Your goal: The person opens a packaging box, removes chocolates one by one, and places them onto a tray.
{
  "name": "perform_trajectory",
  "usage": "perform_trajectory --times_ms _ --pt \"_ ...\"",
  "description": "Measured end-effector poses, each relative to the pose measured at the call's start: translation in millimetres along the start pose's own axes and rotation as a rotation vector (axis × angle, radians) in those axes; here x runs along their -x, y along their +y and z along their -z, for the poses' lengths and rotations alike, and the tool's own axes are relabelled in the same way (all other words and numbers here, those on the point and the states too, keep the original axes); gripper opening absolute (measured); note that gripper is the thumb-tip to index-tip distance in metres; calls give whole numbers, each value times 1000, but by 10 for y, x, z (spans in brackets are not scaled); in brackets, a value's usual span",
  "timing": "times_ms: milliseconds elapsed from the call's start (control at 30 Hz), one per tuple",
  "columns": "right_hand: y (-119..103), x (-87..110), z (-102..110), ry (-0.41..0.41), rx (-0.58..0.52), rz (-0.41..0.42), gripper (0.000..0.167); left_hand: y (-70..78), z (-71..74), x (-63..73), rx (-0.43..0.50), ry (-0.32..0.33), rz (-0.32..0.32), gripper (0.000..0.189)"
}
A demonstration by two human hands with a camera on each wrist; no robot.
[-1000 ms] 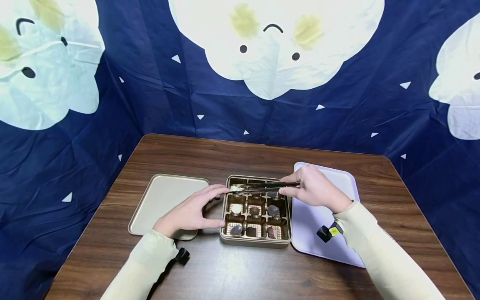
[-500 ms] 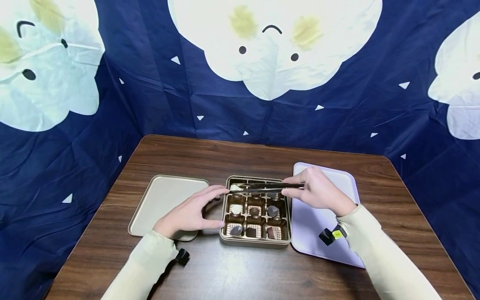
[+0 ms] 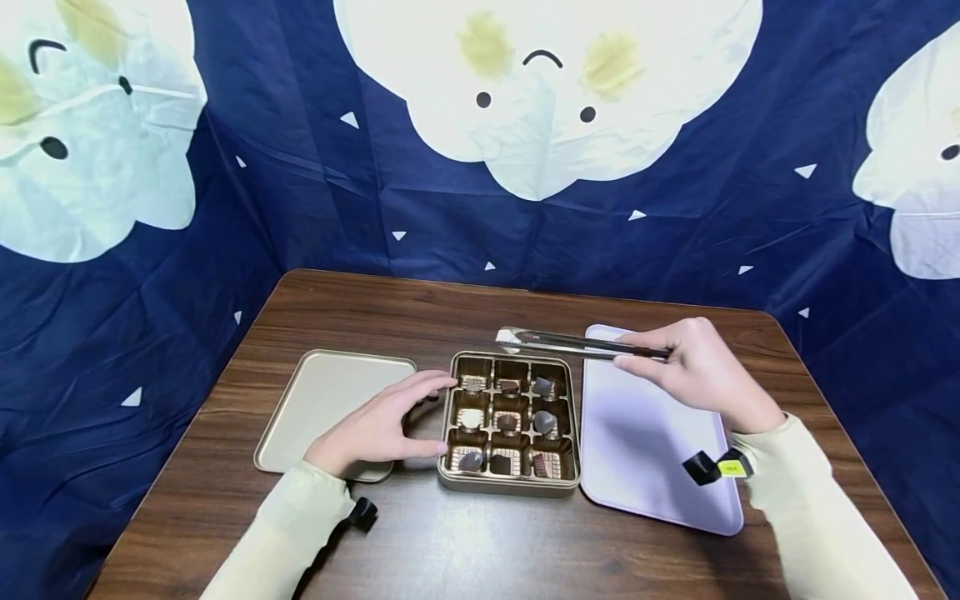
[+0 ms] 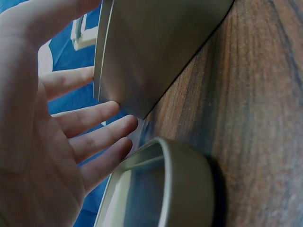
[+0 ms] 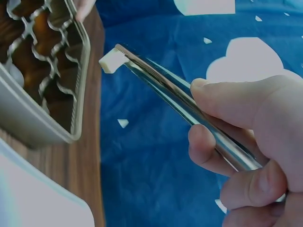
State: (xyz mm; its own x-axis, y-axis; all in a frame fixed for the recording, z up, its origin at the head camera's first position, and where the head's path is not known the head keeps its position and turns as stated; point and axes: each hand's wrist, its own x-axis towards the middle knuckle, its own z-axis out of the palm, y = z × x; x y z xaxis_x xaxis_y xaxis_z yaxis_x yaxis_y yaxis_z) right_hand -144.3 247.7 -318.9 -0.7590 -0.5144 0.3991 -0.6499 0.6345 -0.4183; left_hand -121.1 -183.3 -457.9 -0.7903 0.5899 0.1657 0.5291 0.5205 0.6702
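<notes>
My right hand [image 3: 693, 362] grips metal tongs [image 3: 577, 343] by the arms, thumb on one side and fingers on the other. The tong tips pinch a white chocolate piece [image 5: 112, 60], up over the far edge of a gold tin [image 3: 510, 486]. Divided compartments in the tin hold several chocolates, mostly dark, with a white one [image 3: 471, 418] in the left column. Only gold lining shows in the back-left compartment [image 3: 474, 377]. With fingers spread, my left hand [image 3: 378, 421] rests at the tin's left side; in the left wrist view, fingertips meet its wall [image 4: 156, 47].
A gold lid [image 3: 330, 408] lies to the left, partly under my left hand and wrist. To the right of the tin sits a pale lilac tray [image 3: 652, 467]. The wooden table [image 3: 420, 308] ends at a blue cloth backdrop [image 3: 315, 208].
The tongs have lifted out of the tin's back-left compartment with the white chocolate and moved up and to the right with my right hand. My left hand has stayed in place.
</notes>
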Motion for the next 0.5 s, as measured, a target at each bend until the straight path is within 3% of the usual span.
perform_trajectory --times_ms 200,500 --pt "133 208 210 50 61 -125 21 10 17 6 -10 -1 -4 92" --pt "401 517 352 91 116 -276 22 -17 2 -4 -6 0 -13 94"
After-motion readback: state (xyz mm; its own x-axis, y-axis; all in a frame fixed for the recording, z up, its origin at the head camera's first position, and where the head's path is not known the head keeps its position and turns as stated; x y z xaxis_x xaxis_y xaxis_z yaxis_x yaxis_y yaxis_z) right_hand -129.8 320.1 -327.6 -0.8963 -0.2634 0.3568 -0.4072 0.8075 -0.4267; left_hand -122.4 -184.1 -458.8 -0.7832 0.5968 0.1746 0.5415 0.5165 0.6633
